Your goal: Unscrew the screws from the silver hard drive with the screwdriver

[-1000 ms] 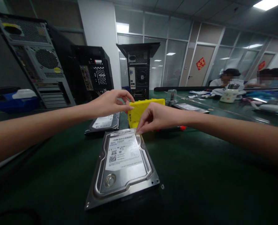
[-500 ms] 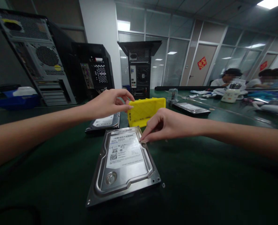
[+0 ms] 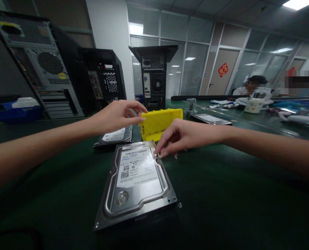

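A silver hard drive [image 3: 136, 185] with a white label lies flat on the dark green table [image 3: 222, 194] in front of me. My right hand [image 3: 179, 137] hovers at its far right edge, thumb and forefinger pinched on something tiny that I cannot make out. My left hand [image 3: 118, 116] reaches past it and grips the left end of a yellow plastic box [image 3: 161, 123] with its fingertips. A second hard drive [image 3: 115, 136] lies under my left hand. A small screw [image 3: 179, 205] rests on the table by the near right corner of the front drive.
Three opened computer towers [image 3: 42, 66] stand along the back left. A third hard drive [image 3: 211, 119] and a clear cup [image 3: 191, 105] lie behind the yellow box. Other people sit at the far right behind a clutter of devices. A blue tray [image 3: 16, 111] sits at the left.
My right hand has slid from the drive's far corner a little down its right edge, staying pinched. My left hand stays on the yellow box.
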The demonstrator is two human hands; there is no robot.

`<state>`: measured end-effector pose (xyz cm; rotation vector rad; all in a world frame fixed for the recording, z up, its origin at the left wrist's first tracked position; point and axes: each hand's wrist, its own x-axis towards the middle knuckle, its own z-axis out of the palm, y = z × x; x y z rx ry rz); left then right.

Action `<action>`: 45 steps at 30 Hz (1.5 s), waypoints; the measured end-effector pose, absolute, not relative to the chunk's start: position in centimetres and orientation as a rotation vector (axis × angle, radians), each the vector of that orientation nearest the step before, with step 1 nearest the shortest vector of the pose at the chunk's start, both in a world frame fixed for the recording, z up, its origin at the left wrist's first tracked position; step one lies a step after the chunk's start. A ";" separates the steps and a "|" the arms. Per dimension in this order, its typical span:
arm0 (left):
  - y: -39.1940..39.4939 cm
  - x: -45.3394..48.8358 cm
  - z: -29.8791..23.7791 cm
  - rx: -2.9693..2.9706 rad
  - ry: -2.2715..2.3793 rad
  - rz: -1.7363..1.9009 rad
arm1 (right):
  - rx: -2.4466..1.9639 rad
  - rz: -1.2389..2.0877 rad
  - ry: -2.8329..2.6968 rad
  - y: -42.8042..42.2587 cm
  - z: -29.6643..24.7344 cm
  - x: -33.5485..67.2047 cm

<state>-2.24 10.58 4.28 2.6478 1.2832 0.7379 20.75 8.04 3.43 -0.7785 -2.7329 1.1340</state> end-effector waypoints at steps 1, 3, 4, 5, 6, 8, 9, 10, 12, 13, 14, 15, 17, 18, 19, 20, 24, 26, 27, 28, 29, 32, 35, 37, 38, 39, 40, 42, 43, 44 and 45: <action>10.6 -2.2 4.3 2.649 1.284 0.739 | -0.788 1.129 -2.729 8.1 3.5 20.8; 10.6 -2.2 4.2 2.651 1.291 0.743 | -0.789 1.090 -2.738 8.1 3.5 20.8; 10.5 -2.2 4.2 2.649 1.295 0.748 | -0.782 1.058 -2.752 8.1 3.5 20.8; 10.5 -2.2 4.2 2.643 1.298 0.754 | -0.771 1.015 -2.774 8.0 3.5 20.8; 10.4 -2.2 4.2 2.634 1.297 0.762 | -0.752 0.964 -2.796 7.9 3.5 20.7; 10.4 -2.1 4.2 2.611 1.284 0.779 | -0.708 0.862 -2.833 7.7 3.6 20.6; 10.3 -2.1 4.2 2.603 1.274 0.786 | -0.695 0.821 -2.844 7.6 3.6 20.6; 10.3 -2.1 4.2 2.598 1.266 0.793 | -0.691 0.789 -2.849 7.5 3.6 20.5; 10.3 -2.1 4.1 2.594 1.247 0.805 | -0.701 0.758 -2.849 7.4 3.7 20.5; 10.4 -2.1 4.1 2.594 1.233 0.808 | -0.706 0.752 -2.847 7.3 3.7 20.4; 10.4 -2.1 4.1 2.595 1.216 0.810 | -0.708 0.753 -2.842 7.3 3.6 20.4; 10.5 -2.1 4.0 2.596 1.200 0.813 | -0.709 0.759 -2.836 7.3 3.6 20.5; 10.5 -2.1 4.0 2.594 1.181 0.818 | -0.702 0.778 -2.827 7.3 3.5 20.5; 10.6 -2.1 4.0 2.591 1.181 0.819 | -0.695 0.787 -2.826 7.3 3.5 20.5; 10.5 -2.1 4.0 2.588 1.186 0.820 | -0.686 0.791 -2.829 7.3 3.5 20.6; 10.5 -2.1 4.0 2.587 1.194 0.820 | -0.673 0.790 -2.833 7.3 3.4 20.6; 10.4 -2.1 4.0 2.598 1.207 0.811 | -0.603 0.792 -2.868 7.3 3.7 20.7; 10.4 -2.1 4.0 2.598 1.213 0.804 | -0.593 0.820 -2.895 7.3 4.0 20.8; 10.3 -2.1 4.0 2.594 1.220 0.800 | -0.598 0.835 -2.905 7.4 4.2 20.8; 10.4 -2.1 4.0 2.590 1.228 0.798 | -0.603 0.848 -2.908 7.4 4.3 20.9; 10.4 -2.1 4.0 2.587 1.231 0.798 | -0.607 0.851 -2.905 7.5 4.5 21.0; 10.5 -2.1 4.0 2.582 1.224 0.797 | -0.610 0.832 -2.882 7.6 4.7 21.1; 10.6 -2.0 3.9 2.596 1.209 0.795 | -0.610 0.843 -2.898 7.6 4.5 21.0; 10.6 -2.0 3.9 2.612 1.192 0.799 | -0.596 0.846 -2.917 7.6 4.2 20.9; 10.5 -2.0 3.9 2.617 1.187 0.800 | -0.588 0.839 -2.922 7.5 4.1 20.8; 10.5 -2.0 4.0 2.618 1.187 0.800 | -0.580 0.828 -2.925 7.5 4.1 20.7; 10.5 -2.0 4.0 2.618 1.191 0.801 | -0.575 0.817 -2.925 7.5 4.0 20.6; 10.4 -1.9 4.0 2.613 1.202 0.796 | -0.571 0.800 -2.922 7.5 3.9 20.4; 10.4 -1.9 4.0 2.613 1.207 0.794 | -0.571 0.798 -2.921 7.4 3.9 20.4; 10.4 -1.9 4.0 2.613 1.210 0.793 | -0.566 0.798 -2.919 7.4 3.8 20.4; 10.4 -1.9 4.0 2.613 1.210 0.792 | -0.562 0.796 -2.918 7.4 3.8 20.4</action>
